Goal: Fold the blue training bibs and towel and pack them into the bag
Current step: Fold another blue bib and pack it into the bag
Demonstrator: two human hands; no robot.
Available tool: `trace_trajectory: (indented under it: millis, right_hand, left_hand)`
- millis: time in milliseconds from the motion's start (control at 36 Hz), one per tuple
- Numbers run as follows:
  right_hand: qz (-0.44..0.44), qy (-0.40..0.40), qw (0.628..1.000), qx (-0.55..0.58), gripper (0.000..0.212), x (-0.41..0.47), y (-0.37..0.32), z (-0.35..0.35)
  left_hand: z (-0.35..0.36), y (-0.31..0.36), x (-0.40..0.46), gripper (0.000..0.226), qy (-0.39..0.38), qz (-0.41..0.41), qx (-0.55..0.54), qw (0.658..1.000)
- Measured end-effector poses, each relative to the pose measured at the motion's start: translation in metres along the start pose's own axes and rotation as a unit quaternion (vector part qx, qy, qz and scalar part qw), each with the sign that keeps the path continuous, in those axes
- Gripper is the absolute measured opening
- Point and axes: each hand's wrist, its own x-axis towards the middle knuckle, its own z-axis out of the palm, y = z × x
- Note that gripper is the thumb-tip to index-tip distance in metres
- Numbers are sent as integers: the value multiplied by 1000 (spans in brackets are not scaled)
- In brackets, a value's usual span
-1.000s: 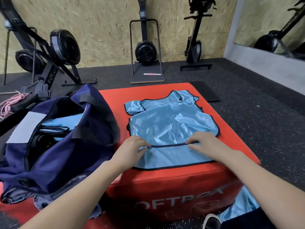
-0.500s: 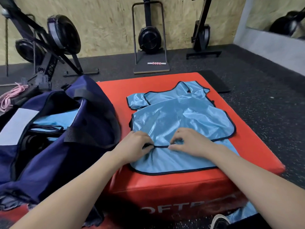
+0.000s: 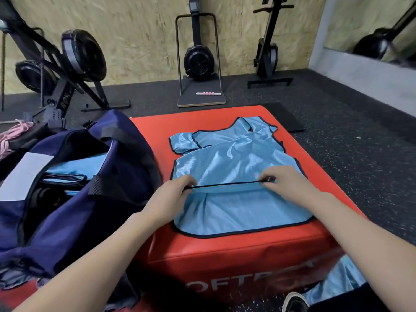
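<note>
Left hand (image 3: 171,194) and right hand (image 3: 286,183) each pinch the blue bib's (image 3: 236,163) black-trimmed hem.

box top (image 3: 299,167) right of bib (image 3: 225,161) — bare | left — bag (image 3: 126,158) crowds bib

a: where does the one view look from?
b: the wearer's head, facing forward and down, close over the padded red vinyl box (image 3: 225,255).
a: what frames it?
b: chipboard wall (image 3: 139,37) at 12 o'clock, both forearms entering from 6.
</note>
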Motion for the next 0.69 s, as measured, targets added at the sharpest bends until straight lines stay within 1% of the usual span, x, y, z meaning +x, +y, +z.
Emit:
trace_trajectory:
  millis: [111,167,250,306,333,389,444,500,556,611,694]
  right_hand:
    - [35,43,998,23,18,-22,25,-23]
    - [48,69,996,41,20,-35,31,-32]
    - [54,85,993,58,26,-54,34,-40]
    - [54,88,993,51,28,-64,37,-41]
    - [48,85,995,31,28,-69,39,-42]
    - [21,61,997,-32,36,-78,43,-41]
    - [-20,19,997,-76,42,-87,48,-39]
    - [-44,-30,993,-107,31,-95,52,-34]
    - [-53,-69,987,-139,23,-101,56,-30]
    - [-51,-92,983,-151,22,-105,55,-28]
    - [-40,-101,983,-149,28,-110,51,-29]
  left_hand:
    - [-6,6,-10,17,19,19,10,1000]
    - [-9,6,-15,24,25,43,38,998]
    - [-9,0,-23,33,22,93,112,989]
    - [-7,-4,-30,35,29,106,131,985]
    - [-7,-5,-35,35,33,111,133,984]
    - [-7,-5,-44,38,26,112,136,984]
    - [-8,-4,-53,38,-6,102,138,985]
    - [-8,-4,-61,36,-37,95,156,983]
    - [-7,-3,-68,34,-49,99,170,979]
    - [-6,-1,-74,31,-58,107,164,979]
    - [-5,2,-79,26,-66,122,154,978]
